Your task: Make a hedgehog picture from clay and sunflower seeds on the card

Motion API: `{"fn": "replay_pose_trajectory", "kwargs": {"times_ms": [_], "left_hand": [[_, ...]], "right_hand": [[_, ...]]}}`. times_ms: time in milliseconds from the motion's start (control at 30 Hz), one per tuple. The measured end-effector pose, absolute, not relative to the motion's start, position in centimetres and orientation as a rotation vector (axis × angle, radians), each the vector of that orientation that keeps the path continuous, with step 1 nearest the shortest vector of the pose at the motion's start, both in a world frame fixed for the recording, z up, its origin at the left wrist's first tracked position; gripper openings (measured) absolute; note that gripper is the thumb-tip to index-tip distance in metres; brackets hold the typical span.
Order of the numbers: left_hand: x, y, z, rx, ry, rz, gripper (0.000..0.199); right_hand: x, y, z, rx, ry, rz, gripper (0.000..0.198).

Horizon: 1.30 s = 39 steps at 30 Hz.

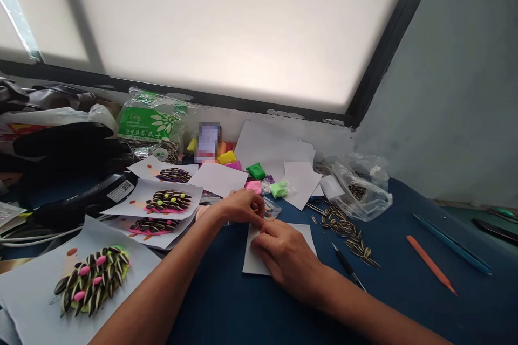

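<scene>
My left hand point(244, 207) and right hand point(289, 256) meet, fingers curled nearly closed, over the white sheet point(254, 261), in from the desk's point(218, 291) far edge; any grip is hidden. I should press lightly, sheet flat.

Setting: an indoor craft corner; home or workshop, you cannot tell.
Light: a broad, pale, dark-framed window point(226, 27) faces you.
Crafting: white-paper, striped-seed pictures point(97, 277) lie on your dark-blue tabletop point(218, 302).
Supplies: small bright-coloured packets point(256, 171); a clear, green-printed plastic seed bag point(148, 118).
</scene>
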<state>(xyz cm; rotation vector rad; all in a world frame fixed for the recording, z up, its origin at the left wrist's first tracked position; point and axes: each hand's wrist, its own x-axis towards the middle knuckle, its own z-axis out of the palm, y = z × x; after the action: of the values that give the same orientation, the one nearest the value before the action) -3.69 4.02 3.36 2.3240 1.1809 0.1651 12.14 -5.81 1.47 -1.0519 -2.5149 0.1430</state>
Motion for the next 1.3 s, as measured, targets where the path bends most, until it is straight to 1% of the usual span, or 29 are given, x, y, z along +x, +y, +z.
{"fn": "replay_pose_trajectory", "kwargs": {"times_ms": [233, 400, 533, 767, 1000, 1167, 1300], "left_hand": [[-3.7, 4.1, 3.3, 2.323, 1.151, 0.174, 0.017], [-3.8, 4.2, 3.3, 2.32, 1.11, 0.176, 0.017], [-3.8, 4.2, 3.2, 2.317, 1.114, 0.18, 0.016], [-3.7, 4.2, 3.2, 2.309, 1.128, 0.176, 0.016], [-3.7, 3.9, 3.4, 2.29, 1.158, 0.168, 0.015], [-3.6, 3.7, 3.4, 2.283, 1.194, 0.165, 0.017], [-3.7, 3.7, 3.5, 2.278, 1.194, 0.164, 0.021]], "right_hand": [[12.6, -5.9, 1.2, -1.058, -2.472, 0.131, 0.021], [12.7, -5.8, 0.9, -1.059, -2.573, -0.007, 0.033], [12.7, -5.9, 0.8, -1.061, -2.597, -0.052, 0.028], [12.9, -6.1, 1.2, -1.071, -2.476, 0.105, 0.028], [12.9, -6.0, 1.0, -1.062, -2.566, 0.043, 0.028], [13.4, -5.8, 1.4, -1.112, -2.46, 0.145, 0.037], [13.6, -5.9, 1.5, -1.071, -2.457, 0.143, 0.03]]}}
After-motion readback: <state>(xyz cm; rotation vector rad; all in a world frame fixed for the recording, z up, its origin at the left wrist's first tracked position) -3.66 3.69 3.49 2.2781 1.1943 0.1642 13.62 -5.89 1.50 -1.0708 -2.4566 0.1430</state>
